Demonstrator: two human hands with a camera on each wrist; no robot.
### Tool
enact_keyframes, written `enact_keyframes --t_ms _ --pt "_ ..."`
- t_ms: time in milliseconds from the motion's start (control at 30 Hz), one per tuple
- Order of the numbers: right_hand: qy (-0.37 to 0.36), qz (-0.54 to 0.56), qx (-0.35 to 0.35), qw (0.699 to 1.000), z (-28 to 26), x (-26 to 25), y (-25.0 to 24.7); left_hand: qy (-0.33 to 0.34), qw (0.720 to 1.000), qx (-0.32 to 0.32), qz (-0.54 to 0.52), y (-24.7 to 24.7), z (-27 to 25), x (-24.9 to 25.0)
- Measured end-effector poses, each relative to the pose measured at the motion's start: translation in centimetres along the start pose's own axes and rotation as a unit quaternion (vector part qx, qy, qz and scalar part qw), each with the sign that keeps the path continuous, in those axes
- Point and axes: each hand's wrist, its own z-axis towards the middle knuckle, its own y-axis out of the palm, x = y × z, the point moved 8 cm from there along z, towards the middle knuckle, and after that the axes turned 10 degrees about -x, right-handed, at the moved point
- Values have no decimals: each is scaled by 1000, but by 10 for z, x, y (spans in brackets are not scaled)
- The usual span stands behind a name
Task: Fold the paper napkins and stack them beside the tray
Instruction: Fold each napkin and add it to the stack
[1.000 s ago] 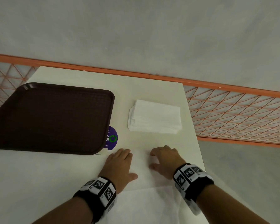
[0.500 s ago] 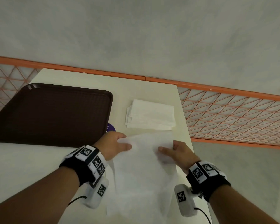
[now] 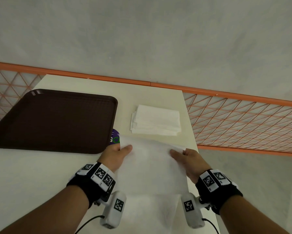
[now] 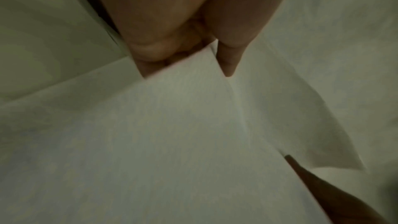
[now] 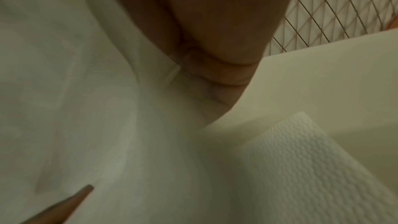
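Thin paper napkin: left hand and right hand pinch its 2 far corners; keep both level, then crease.

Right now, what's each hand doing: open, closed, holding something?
Left hand: closed, pinching the left far corner of the unfolded paper napkin.
Right hand: closed, pinching the right far corner of the same napkin.
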Motion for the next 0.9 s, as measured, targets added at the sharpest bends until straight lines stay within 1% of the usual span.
enact_keyframes --t_ms 100,200,333,433,533,600,667,733,800,900 --pt "0 -31 2 1000 -1 -3 -3 12 999 22 19 -9 2 10" --pt "-8 -28 9 1000 -3 -6 -3 18 997 36 60 -15 3 14" --pt "-22 -16 37 999 -4 -9 -5 12 992 68 110 -22 2 12" --pt "-44 -42 68 996 -8 -16 -7 38 989 85 117 -24 -3 22" --pt "-72 -44 62 995 -10 -23 -7 70 992 57 94 -20 -7 32" --pt "-88 -58 44 993 -10 -26 -6 72 994 18 80 -16 -7 34" --pt "-96 -99 34 990 -10 -29 -5 69 993 -5 100 -16 -6 34" --pt "-105 -142 43 983 -11 -33 -5 71 988 3 135 -19 -5 36" --pt "-114 -169 56 977 -12 -36 -5 85 980 24 180 -19 -8 41" --pt "-118 -216 84 965 -14 -39 -8 106 969 52 218 -21 -10 44"
